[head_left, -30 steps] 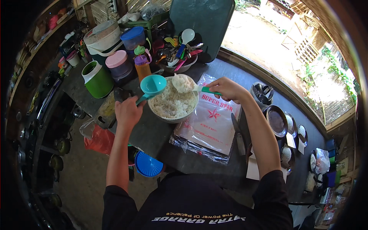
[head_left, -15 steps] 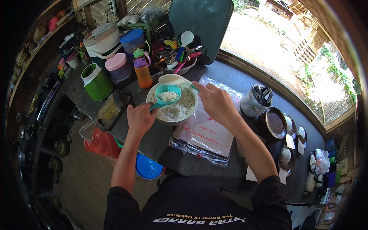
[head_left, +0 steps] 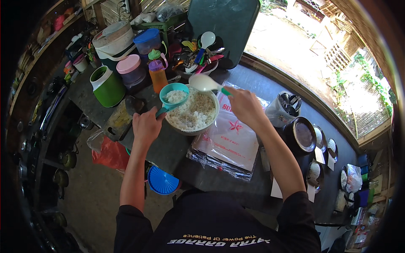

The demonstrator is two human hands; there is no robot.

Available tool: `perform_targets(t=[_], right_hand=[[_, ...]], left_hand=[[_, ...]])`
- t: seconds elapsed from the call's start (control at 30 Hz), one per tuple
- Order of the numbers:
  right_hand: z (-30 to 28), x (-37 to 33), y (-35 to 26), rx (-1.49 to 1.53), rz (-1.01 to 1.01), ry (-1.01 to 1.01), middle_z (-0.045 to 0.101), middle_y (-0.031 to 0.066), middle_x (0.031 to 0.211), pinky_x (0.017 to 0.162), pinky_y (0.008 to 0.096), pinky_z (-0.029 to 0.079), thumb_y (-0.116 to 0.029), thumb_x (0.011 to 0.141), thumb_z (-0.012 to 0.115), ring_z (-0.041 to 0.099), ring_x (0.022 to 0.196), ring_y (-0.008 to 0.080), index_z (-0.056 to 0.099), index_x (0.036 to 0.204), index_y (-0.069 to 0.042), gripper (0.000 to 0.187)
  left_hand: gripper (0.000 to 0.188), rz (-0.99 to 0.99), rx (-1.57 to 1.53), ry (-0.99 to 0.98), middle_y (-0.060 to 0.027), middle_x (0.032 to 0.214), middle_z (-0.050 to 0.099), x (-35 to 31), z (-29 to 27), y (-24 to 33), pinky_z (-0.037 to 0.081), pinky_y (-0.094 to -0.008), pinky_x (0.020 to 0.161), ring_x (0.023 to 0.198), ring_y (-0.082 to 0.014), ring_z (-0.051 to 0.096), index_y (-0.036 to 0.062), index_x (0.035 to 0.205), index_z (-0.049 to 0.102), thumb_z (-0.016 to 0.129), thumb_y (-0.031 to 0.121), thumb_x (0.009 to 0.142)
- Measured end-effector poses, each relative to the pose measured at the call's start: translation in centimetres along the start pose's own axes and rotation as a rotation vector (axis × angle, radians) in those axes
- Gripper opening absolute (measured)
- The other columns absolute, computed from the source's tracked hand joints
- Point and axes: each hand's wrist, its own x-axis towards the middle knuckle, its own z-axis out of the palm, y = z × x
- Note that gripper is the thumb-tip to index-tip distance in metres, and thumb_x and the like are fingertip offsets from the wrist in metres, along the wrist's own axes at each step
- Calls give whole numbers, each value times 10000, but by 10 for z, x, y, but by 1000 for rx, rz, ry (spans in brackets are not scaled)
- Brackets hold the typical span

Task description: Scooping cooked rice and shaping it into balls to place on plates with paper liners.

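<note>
A round pale bowl (head_left: 213,117) of white rice (head_left: 195,114) stands on the dark table in front of me. My left hand (head_left: 145,125) is closed on the handle of a teal scoop (head_left: 162,111), whose round cup holds a portion of rice over the bowl's far left side. My right hand (head_left: 244,106) grips the green handle of a rice paddle (head_left: 205,83). The paddle's broad white head is at the bowl's far rim, right of the scoop and apart from it.
Plastic-wrapped sheets (head_left: 230,147) lie right of the bowl. Beyond them are a tub of spoons (head_left: 283,109) and dark bowls (head_left: 300,134), some with rice. Behind stand an orange bottle (head_left: 158,80), a green jug (head_left: 107,88) and a utensil basin (head_left: 202,72).
The scoop has shifted left and up from the bowl's middle, along with my left hand. My right hand and the paddle have moved right, away from the scoop.
</note>
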Motion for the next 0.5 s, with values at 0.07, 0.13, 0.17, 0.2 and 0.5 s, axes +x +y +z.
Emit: perform_targets(t=[0.07, 0.13, 0.17, 0.2, 0.5], right_hand=[[32, 0, 12, -85, 0, -11, 666, 216, 942, 736, 485, 535, -108, 920, 501, 676, 820, 394, 558, 1286, -59, 374], [49, -1, 8, -167, -12, -31, 663, 222, 949, 747, 489, 535, -91, 910, 499, 674, 831, 404, 544, 1295, -50, 390], [56, -4, 8, -140, -9, -92, 661, 220, 958, 756, 490, 536, -83, 897, 502, 673, 841, 412, 532, 1310, -52, 415], [60, -7, 3, -109, -15, -158, 659, 218, 968, 764, 490, 537, -76, 884, 505, 671, 852, 420, 520, 1324, -55, 441], [8, -15, -2, -58, -55, -461, 684, 193, 985, 824, 480, 515, -141, 946, 514, 655, 929, 383, 593, 1290, -109, 354]], left_hand=[[344, -1, -36, -19, -170, 753, 675, 0, 3, 1, 398, -420, 754, 756, -373, 642, 74, 961, 658, 618, 412, 912], [358, -17, -69, -40, -176, 747, 672, -1, 5, 2, 404, -425, 763, 764, -380, 641, 70, 978, 655, 618, 419, 910], [364, -5, -85, -33, -178, 746, 671, -1, 6, 4, 406, -429, 768, 765, -384, 640, 69, 979, 652, 617, 425, 910], [370, -2, -97, -26, -181, 745, 669, -3, 5, 3, 409, -433, 773, 766, -388, 639, 68, 981, 648, 617, 430, 909], [347, 8, -84, 57, -142, 643, 643, -7, 14, -4, 374, -412, 719, 670, -337, 634, 79, 921, 634, 621, 426, 913]])
